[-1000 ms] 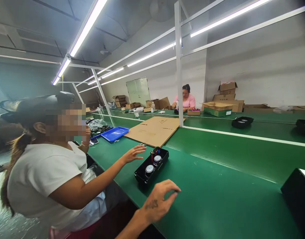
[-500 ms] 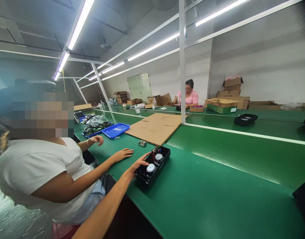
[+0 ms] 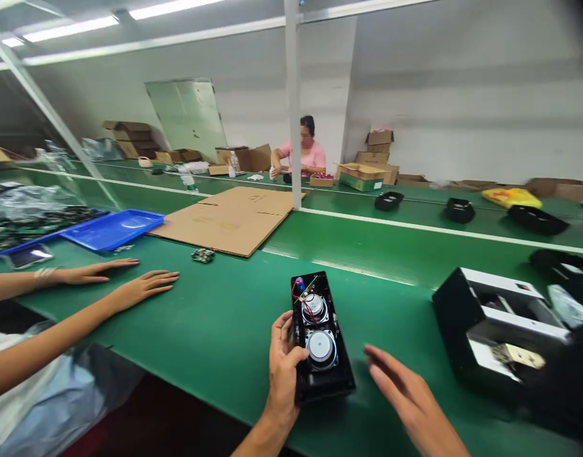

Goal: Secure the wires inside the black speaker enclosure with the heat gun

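My left hand [image 3: 284, 374] is shut on the near left side of a black speaker enclosure [image 3: 322, 355], with its thumb over the rim. The enclosure lies open side up on the green bench top and holds two round speaker drivers [image 3: 321, 350] and thin red wires [image 3: 306, 304]. My right hand [image 3: 405, 397] hovers open just right of the enclosure, fingers spread, holding nothing. A small circuit board [image 3: 203, 255] lies farther out on the bench. A co-worker's two hands [image 3: 143, 285] rest flat on the bench at left, apart from mine.
A large black open-sided box [image 3: 491, 324] stands close on the right. A blue tray [image 3: 113, 230], a bag of circuit boards [image 3: 34, 222] and a cardboard sheet [image 3: 224, 219] lie beyond. A person in a pink top [image 3: 303, 152] sits at the far bench.
My view has swung right and down, bringing the enclosure closer. My left hand now grips its near left side, and my right hand has come into view beside it.
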`<state>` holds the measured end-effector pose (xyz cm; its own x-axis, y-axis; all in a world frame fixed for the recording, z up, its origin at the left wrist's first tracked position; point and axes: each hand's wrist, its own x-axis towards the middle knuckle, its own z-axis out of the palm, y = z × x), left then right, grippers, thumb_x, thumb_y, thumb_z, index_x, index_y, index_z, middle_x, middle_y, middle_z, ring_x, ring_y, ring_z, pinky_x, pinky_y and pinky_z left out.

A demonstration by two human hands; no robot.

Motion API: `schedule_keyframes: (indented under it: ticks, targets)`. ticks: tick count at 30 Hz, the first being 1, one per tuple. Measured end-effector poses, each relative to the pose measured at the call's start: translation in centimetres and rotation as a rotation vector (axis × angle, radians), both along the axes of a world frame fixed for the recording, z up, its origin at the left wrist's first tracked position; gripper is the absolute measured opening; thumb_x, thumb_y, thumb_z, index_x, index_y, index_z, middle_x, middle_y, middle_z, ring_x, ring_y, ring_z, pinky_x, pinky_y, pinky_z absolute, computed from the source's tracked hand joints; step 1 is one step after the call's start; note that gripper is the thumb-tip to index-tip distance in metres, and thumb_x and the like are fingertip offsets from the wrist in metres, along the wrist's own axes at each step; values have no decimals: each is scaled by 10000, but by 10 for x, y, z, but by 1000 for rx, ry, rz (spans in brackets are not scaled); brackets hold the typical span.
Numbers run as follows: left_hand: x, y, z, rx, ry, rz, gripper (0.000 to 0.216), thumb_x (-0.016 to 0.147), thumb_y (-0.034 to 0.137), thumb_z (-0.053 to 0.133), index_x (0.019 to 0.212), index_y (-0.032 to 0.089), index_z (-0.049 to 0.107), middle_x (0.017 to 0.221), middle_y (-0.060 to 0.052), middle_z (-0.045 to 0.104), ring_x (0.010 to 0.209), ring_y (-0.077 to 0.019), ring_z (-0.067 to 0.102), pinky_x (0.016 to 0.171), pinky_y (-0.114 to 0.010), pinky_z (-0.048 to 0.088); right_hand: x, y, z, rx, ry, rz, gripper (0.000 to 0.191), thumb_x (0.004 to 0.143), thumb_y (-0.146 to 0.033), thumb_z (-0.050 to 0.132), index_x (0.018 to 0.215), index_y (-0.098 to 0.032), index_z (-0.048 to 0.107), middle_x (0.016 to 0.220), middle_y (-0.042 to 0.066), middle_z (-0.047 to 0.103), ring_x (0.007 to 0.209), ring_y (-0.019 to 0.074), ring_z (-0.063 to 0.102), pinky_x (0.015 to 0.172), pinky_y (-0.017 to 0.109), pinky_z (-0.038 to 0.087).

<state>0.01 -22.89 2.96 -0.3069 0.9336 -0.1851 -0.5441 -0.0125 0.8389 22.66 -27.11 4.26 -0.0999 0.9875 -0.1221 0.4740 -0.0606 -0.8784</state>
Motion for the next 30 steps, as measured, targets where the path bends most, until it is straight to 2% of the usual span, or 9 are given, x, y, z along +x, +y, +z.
schedule_keyframes:
  ticks: [2,7,11,13,17,20,23,27,30]
  targets:
    - [20,-10,-3,9,-7,13,783,595,160,738,1346,269,548,1360,-77,678,1267,-312,669,978,-372,596,-5,31,2,-70,117,-13,706,940,-743,582,1454,-268,671,1547,98,634,1491,339,519,1293,537,347]
    - [38,-34,-25,118,91,-74,740,799,394,816,1445,288,471,1515,-113,597,1419,-327,588,1137,-428,540,-15,63,16,-273,427,150,710,880,-709,652,1342,-176,724,1298,148,769,1229,346,695,1050,499,536]
    - [42,-60,-39,240,229,-114,661,971,452,687,1543,306,390,1731,-122,337,1607,-334,354,1286,-490,399,-14,69,18,-202,186,261,395,850,-388,613,1125,-155,774,1154,92,796,1082,284,695,932,383,520]
    - [39,-71,-44,297,325,-163,625,1024,473,603,1576,315,357,1776,-111,228,1641,-340,272,1323,-534,331,-10,76,16,-162,36,286,356,768,-259,529,1011,-156,767,1068,60,797,973,243,683,847,330,496]
    - [8,-71,-45,386,706,-201,518,1070,386,523,1562,308,383,1694,-149,347,1609,-354,332,1308,-657,309,7,92,22,-144,-138,253,316,743,-215,455,897,-172,728,898,30,758,783,192,611,664,294,394]
    - [-22,-53,-29,515,1039,-83,463,1028,257,594,1470,303,464,1603,-152,414,1579,-371,360,1258,-711,355,17,100,33,-107,-245,319,230,719,-178,468,760,-179,695,759,12,701,700,166,530,634,299,339]
    - [-36,-30,-7,693,1308,-170,452,962,270,720,1376,276,539,1450,-136,551,1554,-392,375,1238,-699,395,19,106,41,-72,-322,414,236,709,-144,495,729,-186,726,731,7,706,679,159,506,639,302,334]
    - [-31,-6,2,850,1465,-329,388,879,323,843,1171,241,601,1179,-79,653,1286,-327,616,1178,-596,519,22,110,46,-65,-377,470,347,732,-143,542,903,-210,836,849,27,804,736,189,622,668,297,406]
    - [-24,-1,-3,819,1492,-307,242,877,241,825,974,235,603,1099,-54,630,1163,-284,656,1066,-500,605,23,102,54,0,-378,395,410,816,-210,595,1151,-228,832,1178,57,824,1027,248,712,859,316,495]
